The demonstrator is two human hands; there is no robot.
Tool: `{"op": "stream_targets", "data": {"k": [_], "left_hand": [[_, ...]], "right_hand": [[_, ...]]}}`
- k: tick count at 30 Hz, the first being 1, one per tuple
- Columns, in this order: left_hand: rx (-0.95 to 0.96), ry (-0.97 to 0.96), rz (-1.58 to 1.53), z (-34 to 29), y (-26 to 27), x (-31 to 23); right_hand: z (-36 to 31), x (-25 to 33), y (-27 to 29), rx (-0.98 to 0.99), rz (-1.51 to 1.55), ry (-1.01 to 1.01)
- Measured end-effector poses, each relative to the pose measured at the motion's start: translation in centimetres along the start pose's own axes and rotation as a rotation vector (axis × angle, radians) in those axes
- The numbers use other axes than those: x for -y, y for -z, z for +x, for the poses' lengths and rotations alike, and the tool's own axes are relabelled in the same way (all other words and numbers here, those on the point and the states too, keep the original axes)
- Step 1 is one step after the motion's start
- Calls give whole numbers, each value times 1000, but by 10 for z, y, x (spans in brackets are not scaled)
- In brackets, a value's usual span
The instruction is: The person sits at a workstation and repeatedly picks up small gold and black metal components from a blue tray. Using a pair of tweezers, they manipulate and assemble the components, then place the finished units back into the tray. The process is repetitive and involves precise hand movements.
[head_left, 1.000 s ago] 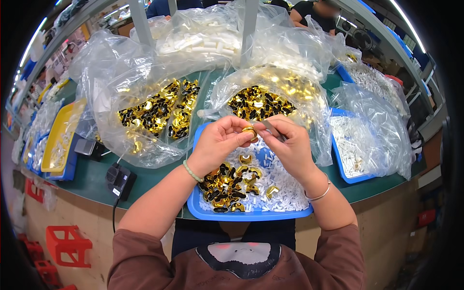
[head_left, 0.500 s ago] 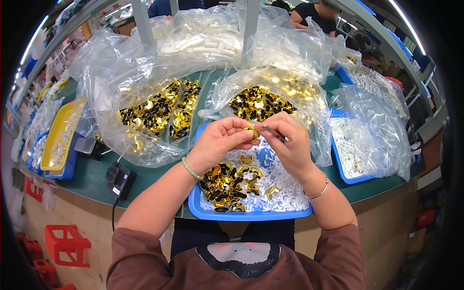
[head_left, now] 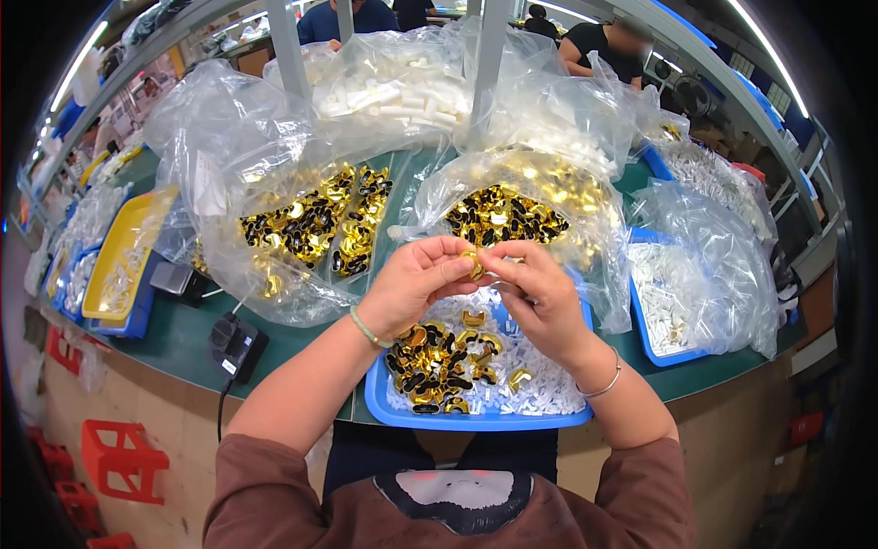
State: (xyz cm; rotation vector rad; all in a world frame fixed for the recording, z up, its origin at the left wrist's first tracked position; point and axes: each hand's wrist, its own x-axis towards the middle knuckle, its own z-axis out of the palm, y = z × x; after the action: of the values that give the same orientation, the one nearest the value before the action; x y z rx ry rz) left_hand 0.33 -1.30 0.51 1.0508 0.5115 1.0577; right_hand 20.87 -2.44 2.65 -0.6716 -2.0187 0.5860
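My left hand [head_left: 416, 282] pinches a small shiny gold curved part [head_left: 474, 266] between thumb and forefinger. My right hand [head_left: 540, 295] meets it from the right, thumb and forefinger closed together against the part's edge; whatever is between those fingertips is hidden. Both hands are above the far side of a blue tray [head_left: 485, 422]. A heap of gold and black curved parts [head_left: 428, 366] fills the tray's left side. Small white pieces [head_left: 540, 384] are spread over its right side, with a single gold part [head_left: 519, 378] lying on them.
Clear plastic bags of gold-and-black parts [head_left: 302, 220] and white tubes [head_left: 393, 101] cover the back of the green table [head_left: 293, 352]. A blue tray of white pieces [head_left: 663, 297] is at right, a yellow tray [head_left: 119, 265] at left. A black adapter [head_left: 236, 343] sits near the front edge.
My right fingertips have moved left and now touch the gold part; the thin grey thing seen in them no longer shows. The whole view has shifted slightly.
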Motion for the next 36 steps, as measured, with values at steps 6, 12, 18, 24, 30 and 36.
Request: {"op": "stream_targets", "data": {"k": [6,12,18,24,30,36], "left_hand": [[53,60,3,0,-2,0],[54,45,106,-2,-2,1],[75,55,133,-2,-6,-1],[87,75,103,-2,-1,1],[69,79,153,-3,-5,-4],[101,61,190,-2,-1,1]], "right_hand": [[5,-6,9,-31,258,-183],[8,-1,15,-4,526,-554],[8,-3,20,55,581,-655],[4,-10,15,53,384,-405],[7,0,22,82,334,-527],[4,-6,20,99,350,-497]]}}
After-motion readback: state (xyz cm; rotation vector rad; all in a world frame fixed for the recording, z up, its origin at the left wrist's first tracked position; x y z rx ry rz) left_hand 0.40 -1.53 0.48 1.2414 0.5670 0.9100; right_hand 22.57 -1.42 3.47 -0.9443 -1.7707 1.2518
